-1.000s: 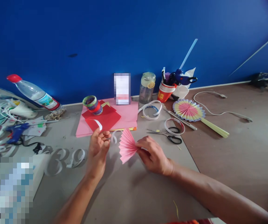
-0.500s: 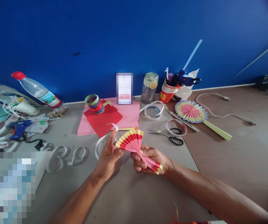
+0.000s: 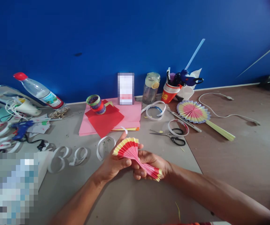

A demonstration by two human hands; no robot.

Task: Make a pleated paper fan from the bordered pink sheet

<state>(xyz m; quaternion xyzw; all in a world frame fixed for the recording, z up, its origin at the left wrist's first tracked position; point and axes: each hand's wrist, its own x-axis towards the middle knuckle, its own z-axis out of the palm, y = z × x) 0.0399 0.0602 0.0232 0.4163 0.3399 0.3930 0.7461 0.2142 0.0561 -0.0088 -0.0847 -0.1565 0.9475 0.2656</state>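
Observation:
A pleated paper fan (image 3: 127,150), banded yellow, red and pink, is pinched narrow at its waist and spreads at both ends. My right hand (image 3: 155,162) closes round the waist and the lower right end. My left hand (image 3: 112,167) holds the wider left end, thumb in front and fingers partly hidden behind the pleats. A short curl of white tape (image 3: 124,129) sticks up at my left index fingertip. Beyond my hands, red paper sheets (image 3: 108,118) lie on larger pink sheets (image 3: 132,114).
Scissors (image 3: 175,139) and a tape roll (image 3: 178,128) lie to the right. A finished round paper fan (image 3: 193,111) with a yellow handle is farther right. At the back stand a glass jar (image 3: 151,89) and red paper cups (image 3: 169,93). A blue glue gun (image 3: 23,129) lies left.
The pleated fan and both hands have come slightly lower and nearer to me. My left hand has moved further behind the fan, with fingertips now showing past its right edge.

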